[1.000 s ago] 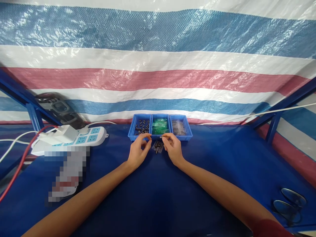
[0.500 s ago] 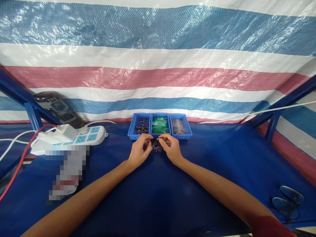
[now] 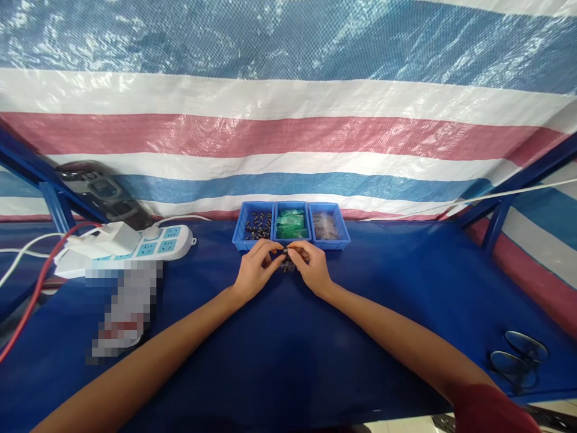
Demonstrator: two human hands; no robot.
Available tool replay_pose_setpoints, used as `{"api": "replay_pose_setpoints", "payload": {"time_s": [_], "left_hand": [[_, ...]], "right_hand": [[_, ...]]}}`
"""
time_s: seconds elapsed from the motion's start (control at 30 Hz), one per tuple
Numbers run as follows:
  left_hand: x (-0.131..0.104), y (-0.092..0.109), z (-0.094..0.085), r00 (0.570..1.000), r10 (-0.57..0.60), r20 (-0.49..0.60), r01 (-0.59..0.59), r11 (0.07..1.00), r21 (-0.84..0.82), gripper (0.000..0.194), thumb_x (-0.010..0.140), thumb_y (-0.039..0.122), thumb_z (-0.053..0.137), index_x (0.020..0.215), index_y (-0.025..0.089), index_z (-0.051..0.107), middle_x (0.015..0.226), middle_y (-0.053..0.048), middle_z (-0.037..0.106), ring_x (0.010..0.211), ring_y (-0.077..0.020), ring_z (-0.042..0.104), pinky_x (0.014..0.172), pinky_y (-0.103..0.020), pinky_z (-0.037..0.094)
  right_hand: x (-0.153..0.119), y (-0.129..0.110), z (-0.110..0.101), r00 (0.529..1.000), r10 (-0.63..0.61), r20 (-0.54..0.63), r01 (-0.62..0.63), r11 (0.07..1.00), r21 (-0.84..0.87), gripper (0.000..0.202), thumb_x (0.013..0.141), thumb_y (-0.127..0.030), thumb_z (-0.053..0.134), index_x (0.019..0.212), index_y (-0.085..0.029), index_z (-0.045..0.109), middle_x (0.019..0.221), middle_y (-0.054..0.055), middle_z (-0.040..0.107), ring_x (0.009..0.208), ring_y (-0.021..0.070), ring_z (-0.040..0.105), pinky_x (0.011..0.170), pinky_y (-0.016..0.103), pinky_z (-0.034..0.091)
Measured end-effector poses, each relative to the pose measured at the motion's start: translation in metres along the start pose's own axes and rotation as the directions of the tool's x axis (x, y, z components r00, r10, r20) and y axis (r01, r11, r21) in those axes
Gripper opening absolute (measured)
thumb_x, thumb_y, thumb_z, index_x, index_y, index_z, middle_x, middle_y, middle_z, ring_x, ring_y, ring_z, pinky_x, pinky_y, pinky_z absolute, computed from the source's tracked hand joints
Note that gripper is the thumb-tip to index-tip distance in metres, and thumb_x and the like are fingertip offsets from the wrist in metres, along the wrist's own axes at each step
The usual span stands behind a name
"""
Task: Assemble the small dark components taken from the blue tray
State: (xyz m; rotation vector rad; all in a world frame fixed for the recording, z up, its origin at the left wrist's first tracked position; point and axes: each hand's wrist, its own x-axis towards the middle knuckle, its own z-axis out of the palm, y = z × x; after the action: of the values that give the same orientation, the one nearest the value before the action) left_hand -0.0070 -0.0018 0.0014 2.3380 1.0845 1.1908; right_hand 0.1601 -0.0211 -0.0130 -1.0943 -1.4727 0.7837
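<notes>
My left hand [image 3: 256, 269] and my right hand [image 3: 312, 266] meet just in front of three small blue bins. Thumb and forefinger of each are pinched at the top of what looks like a small clear plastic bag [image 3: 288, 265] with dark little parts in it. Fingers partly hide the bag's upper end. Behind my left hand, the left bin [image 3: 241, 245] holds many loose small dark metal-looking pieces [image 3: 260, 225]. Shiny green packets [image 3: 291, 224] fill the middle bin. Clear bags with greyish contents [image 3: 325, 227] lie in the right bin [image 3: 332, 245].
On the left, a white power strip [image 3: 175, 246] carries plugs and white and red cables. A dark transparent object [image 3: 106, 192] stands behind it; a pixelated item [image 3: 124, 313] lies in front. Glasses [image 3: 518, 358] rest at the right of the blue table [image 3: 288, 361]. A striped sheet [image 3: 288, 135] hangs behind.
My left fingertips have come over to the bag and now meet those of my right hand at its top. The whole view has shifted slightly.
</notes>
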Motion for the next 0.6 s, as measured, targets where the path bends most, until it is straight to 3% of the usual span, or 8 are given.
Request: {"api": "replay_pose_setpoints", "payload": {"time_s": [0.6], "left_hand": [[0.0005, 0.0017, 0.0007, 1.0, -0.002, 0.016, 0.003, 0.999, -0.032, 0.013, 0.089, 0.028, 0.055, 0.095, 0.018, 0.059, 0.089, -0.002, 0.06, 0.056, -0.0066, 0.05, 0.06, -0.021, 0.045]], "right_hand": [[-0.0003, 0.0006, -0.0001, 0.999, 0.018, 0.041, -0.017, 1.0, -0.014, 0.025, 0.089, -0.037, 0.052, 0.085, -0.016, 0.064, 0.07, 0.002, 0.061, 0.056, 0.0128, 0.052, 0.051, 0.024, 0.04]]}}
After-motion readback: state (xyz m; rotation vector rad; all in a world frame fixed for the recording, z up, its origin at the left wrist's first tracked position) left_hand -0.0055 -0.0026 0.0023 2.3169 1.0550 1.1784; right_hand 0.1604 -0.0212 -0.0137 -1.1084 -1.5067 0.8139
